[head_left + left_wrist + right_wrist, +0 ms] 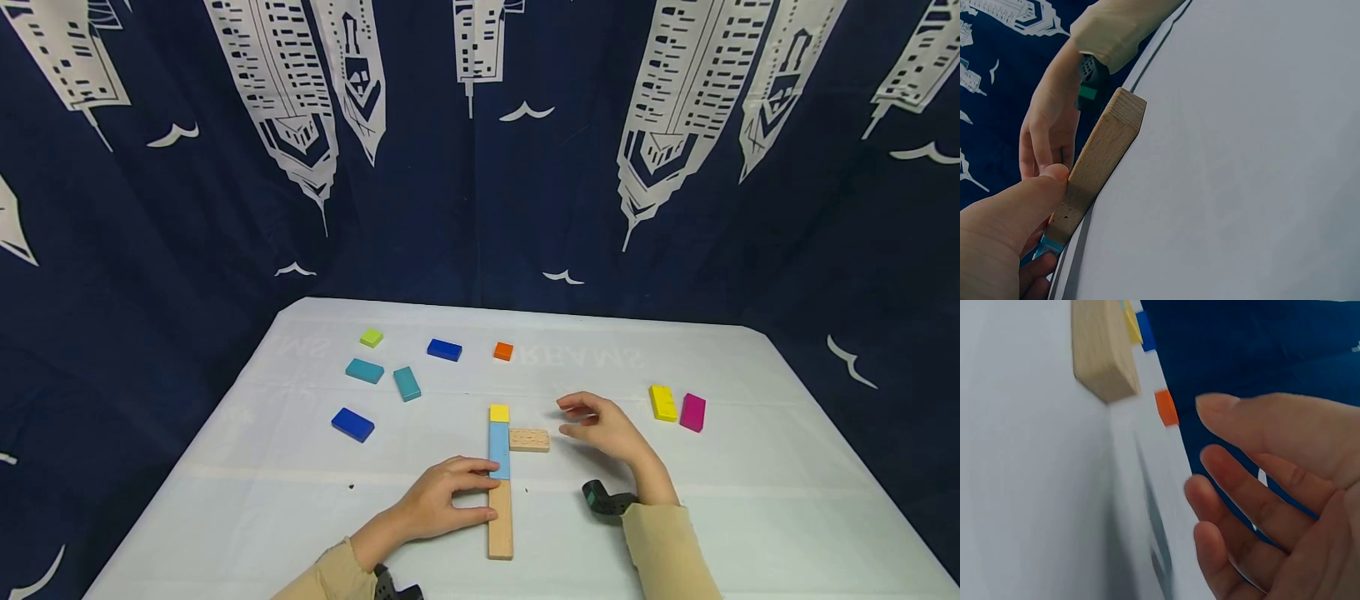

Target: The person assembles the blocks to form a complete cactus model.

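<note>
A column of blocks lies on the table: a long plain wooden block (500, 533) nearest me, a light blue block (499, 446) beyond it, and a small yellow block (499, 413) at the far end. From the blue block's right side a shorter wooden block (529, 440) sticks out sideways. My left hand (442, 498) rests along the column's left side, thumb touching the long wooden block (1094, 162) and fingertips at the blue one. Just right of the short block, my right hand (611, 431) hovers with relaxed, spread fingers and nothing between them.
Beyond the column lie a lime block (371, 337), two teal blocks (364, 371), two dark blue blocks (352, 425) and an orange block (503, 351). A yellow block (663, 403) and a magenta block (693, 412) lie far right. A dark curtain (472, 208) hangs behind.
</note>
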A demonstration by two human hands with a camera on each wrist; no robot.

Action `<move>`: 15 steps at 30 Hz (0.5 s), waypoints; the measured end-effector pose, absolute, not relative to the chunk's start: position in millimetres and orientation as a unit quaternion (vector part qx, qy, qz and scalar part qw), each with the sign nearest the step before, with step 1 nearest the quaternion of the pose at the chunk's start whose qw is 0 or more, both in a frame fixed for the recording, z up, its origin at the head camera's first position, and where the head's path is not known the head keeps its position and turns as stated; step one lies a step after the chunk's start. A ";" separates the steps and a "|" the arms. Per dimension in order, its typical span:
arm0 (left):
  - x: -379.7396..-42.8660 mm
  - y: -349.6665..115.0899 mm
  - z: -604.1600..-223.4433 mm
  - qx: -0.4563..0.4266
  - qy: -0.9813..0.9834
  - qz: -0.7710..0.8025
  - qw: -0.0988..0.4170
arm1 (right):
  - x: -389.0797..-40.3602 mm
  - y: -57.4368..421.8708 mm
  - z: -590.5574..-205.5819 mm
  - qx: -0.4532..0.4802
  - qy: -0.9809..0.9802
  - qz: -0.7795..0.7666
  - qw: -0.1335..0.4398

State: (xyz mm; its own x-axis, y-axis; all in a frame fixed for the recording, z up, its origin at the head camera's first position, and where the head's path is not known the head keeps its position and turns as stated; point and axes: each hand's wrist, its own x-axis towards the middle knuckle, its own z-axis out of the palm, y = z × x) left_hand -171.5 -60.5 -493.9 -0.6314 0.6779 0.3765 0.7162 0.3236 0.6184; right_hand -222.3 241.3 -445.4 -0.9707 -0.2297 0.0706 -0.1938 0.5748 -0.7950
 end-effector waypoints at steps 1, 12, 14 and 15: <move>-171.4 -60.5 -494.0 -0.429 -0.813 -0.394 0.024 | -222.3 244.8 -445.2 -0.113 0.888 -0.446 0.012; -171.2 -60.5 -493.9 -0.429 -0.813 -0.393 0.026 | -218.7 280.4 -441.9 -0.030 0.885 -0.461 -0.060; -171.1 -60.5 -493.9 -0.429 -0.812 -0.394 0.025 | -218.0 286.0 -442.3 -0.013 0.885 -0.460 -0.075; -171.1 -60.5 -493.9 -0.429 -0.812 -0.395 0.025 | -217.7 288.6 -442.8 -0.007 0.884 -0.460 -0.084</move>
